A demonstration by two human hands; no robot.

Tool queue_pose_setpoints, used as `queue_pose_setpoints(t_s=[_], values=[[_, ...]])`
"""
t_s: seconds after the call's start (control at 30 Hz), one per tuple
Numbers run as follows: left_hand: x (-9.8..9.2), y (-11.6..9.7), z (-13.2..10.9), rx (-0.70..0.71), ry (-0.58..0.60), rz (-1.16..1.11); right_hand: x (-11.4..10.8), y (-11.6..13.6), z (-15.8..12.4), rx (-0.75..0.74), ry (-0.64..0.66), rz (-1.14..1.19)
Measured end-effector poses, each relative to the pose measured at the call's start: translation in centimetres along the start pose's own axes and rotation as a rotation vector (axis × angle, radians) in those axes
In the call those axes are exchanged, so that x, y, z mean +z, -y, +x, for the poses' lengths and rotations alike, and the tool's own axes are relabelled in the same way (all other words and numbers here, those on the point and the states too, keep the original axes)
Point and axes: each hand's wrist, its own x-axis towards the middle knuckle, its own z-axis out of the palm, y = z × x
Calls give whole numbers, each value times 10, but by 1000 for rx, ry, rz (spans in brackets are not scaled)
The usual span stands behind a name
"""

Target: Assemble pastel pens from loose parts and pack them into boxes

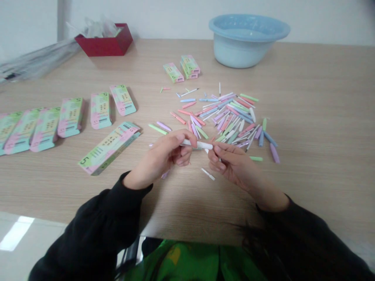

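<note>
My left hand is closed around a slim white pen barrel, which points to the right. At the far end of the barrel, my right hand pinches a small white piece that its fingers partly cover; whether the two parts are joined I cannot tell. Just beyond the hands spreads a loose pile of pastel pen parts in pink, green, blue, purple and white, with thin refills among them. A short clear-and-white pen piece lies on the table below my hands.
Several green-and-pink boxes stand in a row at left, with a longer box nearer me. More small boxes sit at the back. Behind are a blue basin, a red box with plastic bags, and clear plastic sleeves.
</note>
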Motion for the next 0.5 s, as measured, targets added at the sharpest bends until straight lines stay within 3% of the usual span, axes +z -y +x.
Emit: queue_pose_setpoints(t_s=[0.2, 0.33, 0.4, 0.5], values=[[-7, -10, -2, 95, -105, 21, -9, 14, 0, -105, -105, -111], [-10, 0, 2, 68, -191, -16, -9, 27, -6, -253, -125, -361], [-7, 10, 4, 17, -193, 59, -4, 27, -10, -292, -96, -521], [3, 21, 4, -45, -91, 279, 5, 20, -13, -348, -87, -708]])
